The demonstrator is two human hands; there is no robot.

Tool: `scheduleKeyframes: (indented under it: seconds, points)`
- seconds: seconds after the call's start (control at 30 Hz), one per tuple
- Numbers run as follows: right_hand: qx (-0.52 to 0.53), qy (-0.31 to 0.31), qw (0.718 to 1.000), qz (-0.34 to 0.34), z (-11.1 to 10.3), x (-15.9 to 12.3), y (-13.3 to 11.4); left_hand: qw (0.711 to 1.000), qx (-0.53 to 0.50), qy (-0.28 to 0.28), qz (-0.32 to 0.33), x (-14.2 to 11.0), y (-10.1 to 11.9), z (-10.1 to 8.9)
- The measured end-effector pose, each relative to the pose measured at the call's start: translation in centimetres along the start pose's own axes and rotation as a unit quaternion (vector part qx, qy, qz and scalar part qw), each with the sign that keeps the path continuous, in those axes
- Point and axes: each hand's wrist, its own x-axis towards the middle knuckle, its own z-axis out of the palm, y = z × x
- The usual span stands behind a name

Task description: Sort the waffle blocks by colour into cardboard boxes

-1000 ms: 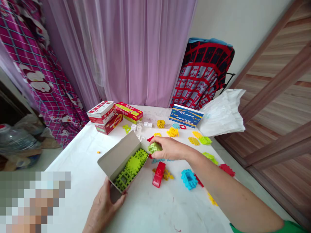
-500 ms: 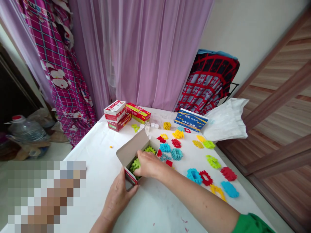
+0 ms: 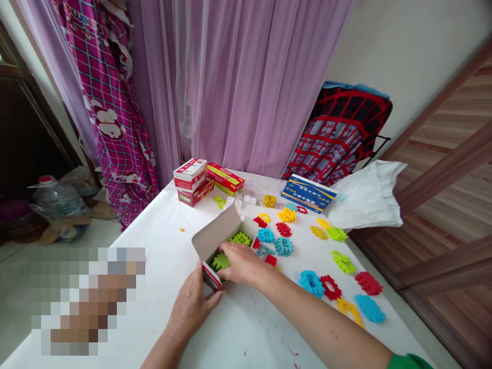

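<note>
Though tooth-edged, flat green piece (image 3: pixel 220 262)

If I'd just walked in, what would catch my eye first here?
Probably the open box near the table's middle, its end held by the left hand, while the right hand reaches in at the green pieces. Next come the bright blue piece and red piece among others scattered on the right side of the white tabletop. Behind it all hangs a tall purple curtain.
</note>
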Motion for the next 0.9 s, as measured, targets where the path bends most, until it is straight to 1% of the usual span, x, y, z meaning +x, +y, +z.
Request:
scheduleKeyframes:
  seconds: [0.1,0.17,0.23,0.3,0.43,0.67,0.8,0.87,0.9]
  points:
    - [-0.003,0.030,1.000,0.007,-1.1,0.1,1.2,1.000,-0.003,-0.009,-0.004,0.1,0.2,-0.2]
    - [-0.033,0.051,0.998,0.031,-2.2,0.4,2.3,1.000,-0.006,-0.013,-0.006,0.1,0.4,-0.4]
    - [-0.078,0.055,0.994,0.059,-3.1,0.9,3.4,1.000,-0.009,-0.014,-0.009,0.1,0.5,-0.6]
    - [-0.125,0.043,0.988,0.074,-3.5,1.4,4.1,1.000,-0.011,-0.015,-0.011,0.1,0.6,-0.7]
    - [-0.177,0.038,0.981,0.073,-3.3,2.1,4.2,1.000,-0.009,-0.020,-0.010,0.1,0.5,-0.6]
    - [-0.168,0.032,0.982,0.074,-2.4,2.5,4.0,1.000,0.008,-0.006,0.003,0.1,0.2,-0.3]
    - [-0.187,0.067,0.980,0.031,-1.9,1.8,4.5,1.000,0.005,-0.007,0.005,0.1,0.4,-0.5]
    - [-0.191,0.066,0.979,0.013,-1.9,1.3,4.6,1.000,0.003,-0.011,0.001,0.1,0.5,-0.6]
    - [-0.188,0.056,0.980,0.004,-1.9,1.1,4.6,1.000,0.002,-0.014,-0.001,0.1,0.5,-0.6]
